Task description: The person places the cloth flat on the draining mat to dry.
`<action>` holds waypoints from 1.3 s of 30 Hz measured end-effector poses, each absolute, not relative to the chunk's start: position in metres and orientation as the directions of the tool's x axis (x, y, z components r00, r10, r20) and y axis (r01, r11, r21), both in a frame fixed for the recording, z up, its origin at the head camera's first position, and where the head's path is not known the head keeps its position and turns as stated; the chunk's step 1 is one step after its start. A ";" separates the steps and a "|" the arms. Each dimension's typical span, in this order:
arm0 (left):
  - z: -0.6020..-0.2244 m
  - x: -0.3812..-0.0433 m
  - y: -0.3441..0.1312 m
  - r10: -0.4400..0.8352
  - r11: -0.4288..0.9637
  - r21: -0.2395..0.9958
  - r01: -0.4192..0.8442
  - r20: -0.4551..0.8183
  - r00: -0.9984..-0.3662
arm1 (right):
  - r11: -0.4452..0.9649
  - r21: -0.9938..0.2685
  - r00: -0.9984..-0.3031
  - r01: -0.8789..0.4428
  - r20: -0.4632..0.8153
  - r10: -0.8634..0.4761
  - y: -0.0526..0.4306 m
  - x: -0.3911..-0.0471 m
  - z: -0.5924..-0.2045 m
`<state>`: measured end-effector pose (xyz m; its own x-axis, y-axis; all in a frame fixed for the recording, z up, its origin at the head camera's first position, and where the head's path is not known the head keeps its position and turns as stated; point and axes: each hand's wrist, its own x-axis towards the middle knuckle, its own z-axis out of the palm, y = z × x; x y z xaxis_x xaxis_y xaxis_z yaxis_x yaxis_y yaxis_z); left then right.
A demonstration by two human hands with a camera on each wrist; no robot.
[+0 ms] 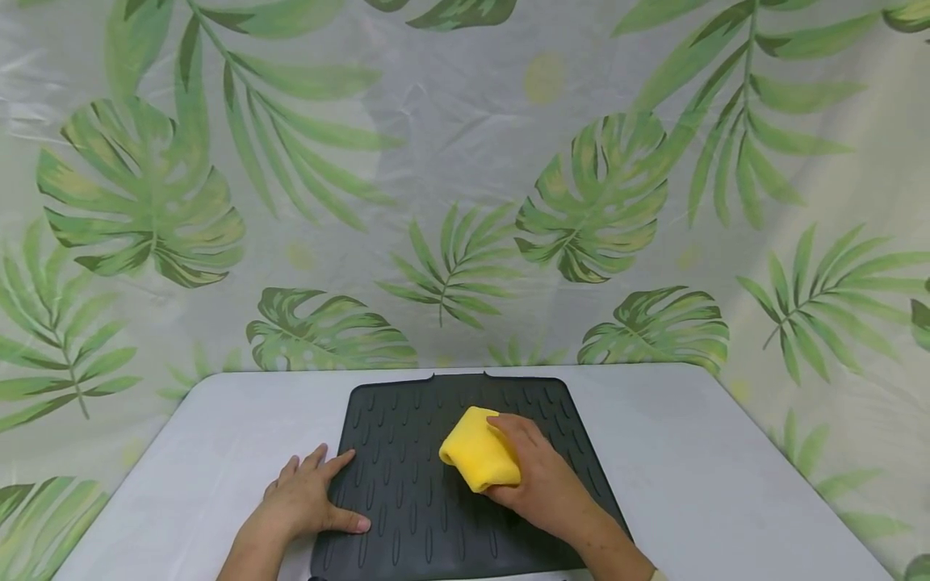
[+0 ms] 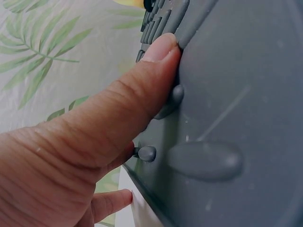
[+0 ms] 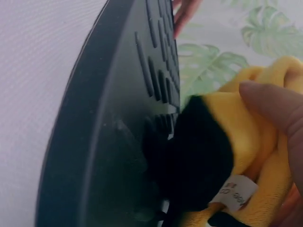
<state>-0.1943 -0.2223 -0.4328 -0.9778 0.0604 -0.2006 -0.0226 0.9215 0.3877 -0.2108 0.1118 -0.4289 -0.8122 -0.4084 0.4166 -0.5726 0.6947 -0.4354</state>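
Note:
A dark grey mat with raised oval ridges point(image 1: 407, 516) lies on the white table. My right hand point(image 1: 541, 476) grips a folded yellow cloth point(image 1: 479, 452) over the mat, right of its middle. Seen from the right wrist, the cloth point(image 3: 241, 123) has a black part facing the mat and a small white label; whether it touches the surface I cannot tell. At the mat's left edge, my left hand point(image 1: 301, 496) rests with fingers spread. Its thumb point(image 2: 137, 90) lies on the ridged surface, while the other fingers reach over the edge and the table beside it.
The white table point(image 1: 697, 468) extends to both sides of the mat. Behind it hangs a pale sheet printed with green leaves point(image 1: 450, 266). At the far side, the mat's rim has two small pointed corners point(image 1: 485, 374).

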 end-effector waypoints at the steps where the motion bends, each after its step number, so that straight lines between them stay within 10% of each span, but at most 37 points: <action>1: -0.433 -0.194 -0.222 0.060 0.921 0.388 -0.022 -0.200 -0.978 | 0.693 -0.433 -0.811 -0.577 0.410 -0.418 0.112 -0.210 -0.428; 19: -0.436 -0.195 -0.224 0.065 0.925 0.381 -0.007 -0.177 -0.982 | 0.716 -0.416 -0.821 -0.561 0.171 -0.544 0.108 -0.199 -0.418; 39: -0.432 -0.197 -0.224 0.064 0.912 0.409 -0.031 -0.215 -0.975 | 0.741 -0.470 -0.878 -0.479 0.248 -0.410 0.136 -0.205 -0.391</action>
<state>-0.1975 -0.2237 -0.4316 -0.9745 0.0637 -0.2150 -0.0305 0.9121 0.4087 -0.2047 0.1357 -0.3911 -0.8778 -0.4099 0.2478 -0.4789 0.7414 -0.4701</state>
